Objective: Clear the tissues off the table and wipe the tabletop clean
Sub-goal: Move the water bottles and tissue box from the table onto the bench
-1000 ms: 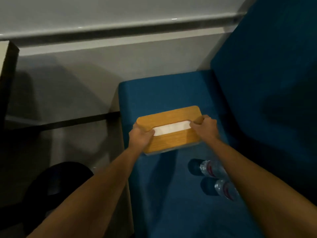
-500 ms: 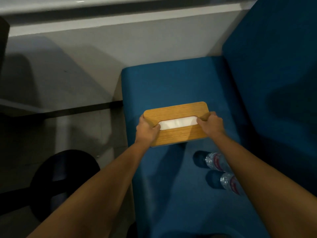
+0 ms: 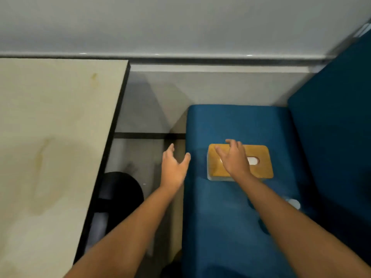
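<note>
A tissue box (image 3: pixel 259 157) with a wooden lid and a white slot lies flat on the blue bench seat (image 3: pixel 230 217). My right hand (image 3: pixel 233 159) hovers over its left half with fingers spread, holding nothing. My left hand (image 3: pixel 173 167) is open in the air over the gap between bench and table, left of the box. The cream tabletop (image 3: pixel 50 147) fills the left of the view and carries yellowish stains.
A blue backrest (image 3: pixel 331 137) rises on the right. A bottle cap (image 3: pixel 294 203) shows beside my right forearm on the seat. A round black stool or table base (image 3: pixel 120 193) sits on the floor under the table's black edge. A grey wall runs along the back.
Both hands have let go of the tissue box, which now rests on the bench seat. My left hand has moved left off the box. The view has swung left, bringing in the tabletop.
</note>
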